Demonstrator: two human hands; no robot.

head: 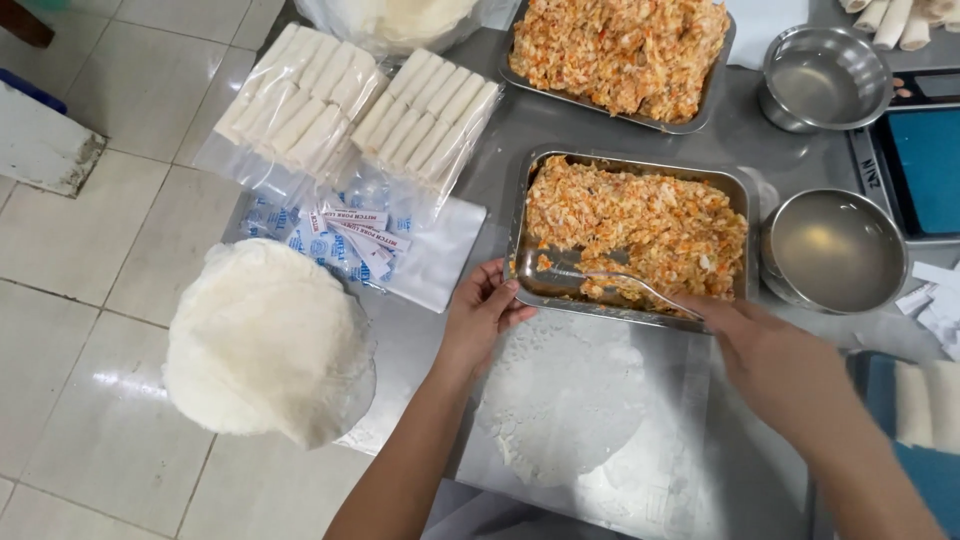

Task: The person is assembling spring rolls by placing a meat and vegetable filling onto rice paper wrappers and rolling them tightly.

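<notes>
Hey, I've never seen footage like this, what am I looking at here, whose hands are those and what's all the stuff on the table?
This is a single picture from a camera worn on a person's head, looking down at their own bare hands over a metal table. No machine is involved. The left hand rests on the rim of a steel tray of orange and white filling. The right hand holds a fork that reaches into that filling. Directly below lies one thin round wrapper, flat on the table. To the left sits a stack of wrappers, and beyond it bagged rolls. A second tray and two bowls stand farther back.
</notes>
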